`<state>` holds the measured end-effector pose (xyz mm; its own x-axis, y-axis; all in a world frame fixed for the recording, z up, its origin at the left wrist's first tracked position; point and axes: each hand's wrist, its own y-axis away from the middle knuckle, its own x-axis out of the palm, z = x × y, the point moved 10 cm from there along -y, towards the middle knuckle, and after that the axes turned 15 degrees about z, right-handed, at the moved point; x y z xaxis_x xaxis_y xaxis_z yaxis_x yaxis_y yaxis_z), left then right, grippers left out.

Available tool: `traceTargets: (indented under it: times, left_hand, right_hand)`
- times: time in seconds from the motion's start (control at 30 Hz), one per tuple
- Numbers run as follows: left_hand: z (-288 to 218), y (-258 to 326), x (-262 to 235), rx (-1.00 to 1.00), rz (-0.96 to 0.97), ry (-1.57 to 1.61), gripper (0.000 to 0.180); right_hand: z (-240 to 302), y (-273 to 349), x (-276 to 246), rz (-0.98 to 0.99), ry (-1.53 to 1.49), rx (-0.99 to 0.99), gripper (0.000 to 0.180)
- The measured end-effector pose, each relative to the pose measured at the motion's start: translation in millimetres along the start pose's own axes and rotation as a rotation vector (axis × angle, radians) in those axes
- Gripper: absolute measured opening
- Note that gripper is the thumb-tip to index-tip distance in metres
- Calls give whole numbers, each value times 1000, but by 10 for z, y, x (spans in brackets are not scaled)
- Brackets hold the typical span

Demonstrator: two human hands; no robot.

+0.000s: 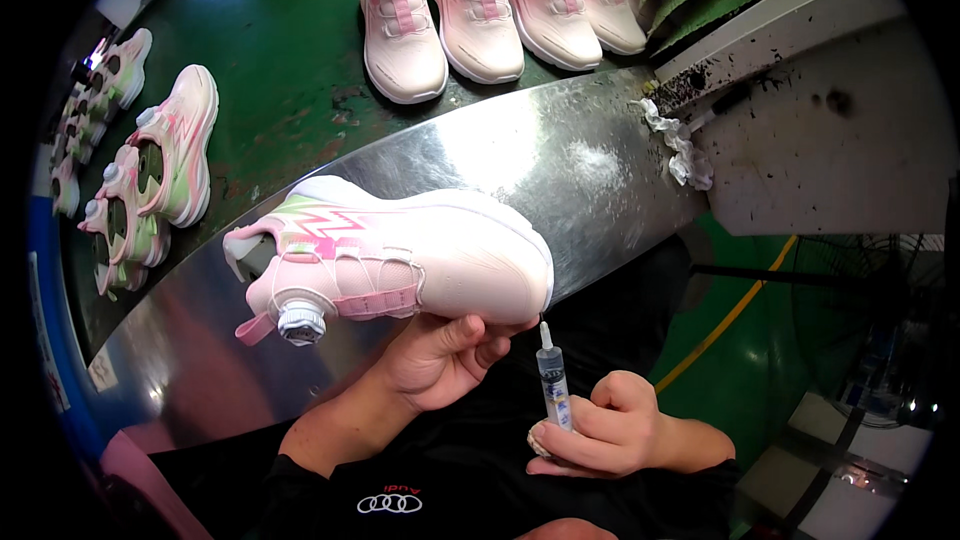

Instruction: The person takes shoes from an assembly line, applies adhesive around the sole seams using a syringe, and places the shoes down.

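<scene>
A pale pink sneaker [460, 250] with a white sole, pink straps and a dial closure lies tilted on its side over the near edge of the metal table. My left hand [435, 360] grips it from below near the toe, the thumb in sight and some fingers hidden behind the shoe. In my right hand [615, 425] is a clear syringe [553, 380], its nozzle pointing up. The nozzle tip is at the sole edge by the toe; whether it touches I cannot tell. Something whitish shows under the right fingers, too hidden to name.
Matching sneakers [405, 40] stand in a row at the back, and more sneakers [190, 145] stand at the left on the green surface. Crumpled white paper [680, 145] lies at the right end of the metal table [610, 210], by a stained pale panel [830, 140].
</scene>
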<state>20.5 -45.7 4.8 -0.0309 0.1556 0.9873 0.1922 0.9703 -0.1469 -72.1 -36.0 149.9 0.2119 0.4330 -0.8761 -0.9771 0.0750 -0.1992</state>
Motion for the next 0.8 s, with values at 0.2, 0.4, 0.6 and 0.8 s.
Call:
traceTargets:
  times: [0.2,0.4,0.6,0.8]
  left_hand:
    - [-9,-12,48,-3,22,-10,37]
    - [-48,86,35,22,34,-2,37]
    - [67,696,29,-17,139,122,47]
    - [-441,1825,109,152,-520,-316,84]
  right_hand:
    - [22,-1,47,-6,61,-16,28]
    - [144,26,8,-82,64,-84,27]
    - [-328,13,-56,-91,104,88,44]
    - [-1172,-224,232,-143,38,156,48]
